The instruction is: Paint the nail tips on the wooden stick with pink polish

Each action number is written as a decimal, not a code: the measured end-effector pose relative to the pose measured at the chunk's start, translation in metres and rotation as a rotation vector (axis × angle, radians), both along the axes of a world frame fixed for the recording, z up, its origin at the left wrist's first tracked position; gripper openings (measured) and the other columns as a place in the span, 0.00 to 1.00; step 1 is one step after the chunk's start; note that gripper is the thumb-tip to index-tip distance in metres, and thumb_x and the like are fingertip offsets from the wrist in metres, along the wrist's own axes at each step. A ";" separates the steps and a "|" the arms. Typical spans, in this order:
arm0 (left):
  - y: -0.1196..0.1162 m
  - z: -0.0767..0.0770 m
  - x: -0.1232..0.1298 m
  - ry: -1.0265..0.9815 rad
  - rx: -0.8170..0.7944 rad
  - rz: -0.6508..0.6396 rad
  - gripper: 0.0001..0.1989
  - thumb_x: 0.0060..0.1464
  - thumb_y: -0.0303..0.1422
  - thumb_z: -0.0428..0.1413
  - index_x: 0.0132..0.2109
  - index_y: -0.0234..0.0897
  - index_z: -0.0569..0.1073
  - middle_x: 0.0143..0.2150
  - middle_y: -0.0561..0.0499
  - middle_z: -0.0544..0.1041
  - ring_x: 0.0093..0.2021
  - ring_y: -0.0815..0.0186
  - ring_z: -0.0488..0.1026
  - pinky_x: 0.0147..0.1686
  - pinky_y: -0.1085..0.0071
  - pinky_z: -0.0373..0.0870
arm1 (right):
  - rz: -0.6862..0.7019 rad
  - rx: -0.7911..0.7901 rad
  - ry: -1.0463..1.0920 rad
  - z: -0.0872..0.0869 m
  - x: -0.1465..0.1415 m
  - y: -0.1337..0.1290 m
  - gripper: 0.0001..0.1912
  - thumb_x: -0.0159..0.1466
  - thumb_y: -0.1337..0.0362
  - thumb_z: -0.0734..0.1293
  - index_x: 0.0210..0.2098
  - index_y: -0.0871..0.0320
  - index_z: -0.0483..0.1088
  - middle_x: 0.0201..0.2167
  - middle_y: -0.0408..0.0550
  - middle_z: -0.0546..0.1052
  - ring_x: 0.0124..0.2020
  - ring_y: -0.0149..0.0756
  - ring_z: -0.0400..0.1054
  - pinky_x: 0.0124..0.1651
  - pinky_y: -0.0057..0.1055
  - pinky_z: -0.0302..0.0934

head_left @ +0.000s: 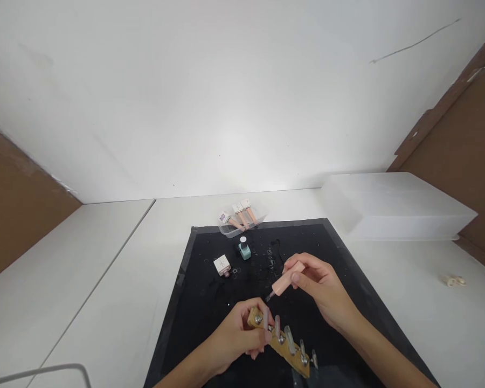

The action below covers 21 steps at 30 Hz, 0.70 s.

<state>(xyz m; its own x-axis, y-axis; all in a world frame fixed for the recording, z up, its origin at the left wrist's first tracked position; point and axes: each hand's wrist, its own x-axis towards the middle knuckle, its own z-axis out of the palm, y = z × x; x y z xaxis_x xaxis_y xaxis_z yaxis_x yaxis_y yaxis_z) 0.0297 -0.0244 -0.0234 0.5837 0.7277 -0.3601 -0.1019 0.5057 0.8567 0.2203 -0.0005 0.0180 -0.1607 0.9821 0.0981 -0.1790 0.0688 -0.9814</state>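
My left hand (244,330) is closed around the upper left end of a tan strip (288,351), which carries several clear nail tips on metal stands. One nail tip (265,318) stands between its fingers. In my right hand (317,283) is a pink brush cap (288,278), held between thumb and fingers. Its dark brush points down left, just above the nail tips; whether it touches one I cannot tell. On the black mat (202,318), left of the cap, lies a white-labelled square bottle (222,265). A teal bottle (244,250) with a light-topped cap stands behind it.
A clear tray (231,233) with several pink-capped bottles sits at the mat's back edge. At the back right is a large white translucent box (404,207). Small cream-coloured pieces (453,281) lie at the right. A grey cable or rod (52,369) crosses the lower left corner.
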 end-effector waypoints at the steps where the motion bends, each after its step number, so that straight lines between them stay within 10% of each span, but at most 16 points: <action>1: 0.000 0.000 0.000 -0.001 0.002 -0.006 0.14 0.37 0.33 0.64 0.29 0.33 0.69 0.24 0.57 0.69 0.16 0.80 0.60 0.13 0.83 0.59 | 0.007 0.002 0.020 0.000 0.000 0.000 0.09 0.55 0.57 0.70 0.30 0.55 0.73 0.25 0.44 0.73 0.27 0.34 0.66 0.30 0.29 0.61; 21: -0.001 -0.007 0.000 0.133 -0.002 -0.135 0.13 0.37 0.31 0.64 0.30 0.33 0.69 0.15 0.60 0.71 0.11 0.78 0.63 0.09 0.84 0.56 | 0.147 -0.016 -0.006 -0.006 -0.002 -0.002 0.09 0.52 0.58 0.72 0.28 0.57 0.73 0.21 0.41 0.69 0.24 0.30 0.61 0.28 0.27 0.57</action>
<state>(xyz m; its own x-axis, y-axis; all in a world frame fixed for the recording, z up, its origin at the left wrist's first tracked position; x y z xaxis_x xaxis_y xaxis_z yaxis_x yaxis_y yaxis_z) 0.0293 -0.0256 -0.0305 0.6229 0.6454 -0.4421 0.0809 0.5089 0.8570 0.2179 -0.0029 0.0117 -0.3032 0.9495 0.0810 -0.1801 0.0263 -0.9833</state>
